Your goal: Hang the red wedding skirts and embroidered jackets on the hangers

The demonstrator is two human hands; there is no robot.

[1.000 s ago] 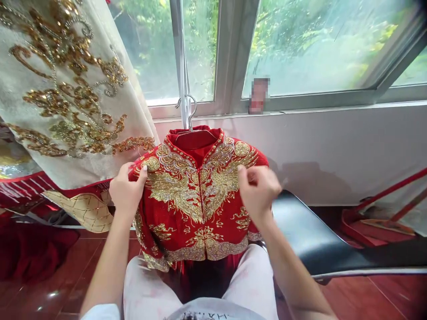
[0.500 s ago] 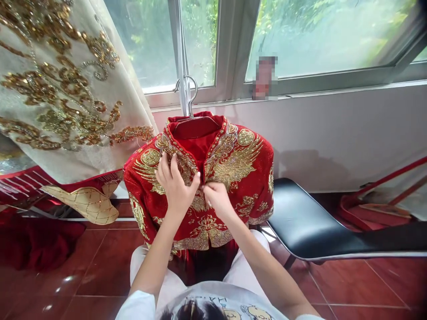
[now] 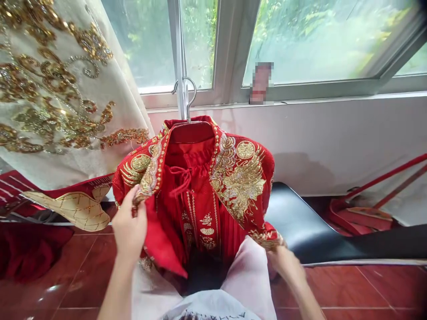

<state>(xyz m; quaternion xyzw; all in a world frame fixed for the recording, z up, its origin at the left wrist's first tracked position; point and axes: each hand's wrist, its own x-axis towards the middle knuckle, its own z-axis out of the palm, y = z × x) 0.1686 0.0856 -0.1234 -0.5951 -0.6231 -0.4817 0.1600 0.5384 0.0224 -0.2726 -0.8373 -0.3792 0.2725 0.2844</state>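
A red jacket with heavy gold embroidery hangs on a hanger hooked on the window frame. Its front now stands apart, showing a red pleated garment with a tied cord inside. My left hand is closed on the jacket's left front edge and holds it out to the side. My right hand grips the bottom corner of the right front panel, low by my knee; its fingers are partly blurred.
A cream garment with gold sequins hangs at the left, with red cloth and a gold quilted piece below it. A black padded bench stands at the right. Red broom handles lean at the far right. The floor is red tile.
Both hands left the shoulders, met at the jacket's centre front, then drew apart. The jacket's two front panels have been pulled aside, baring the red inner garment.
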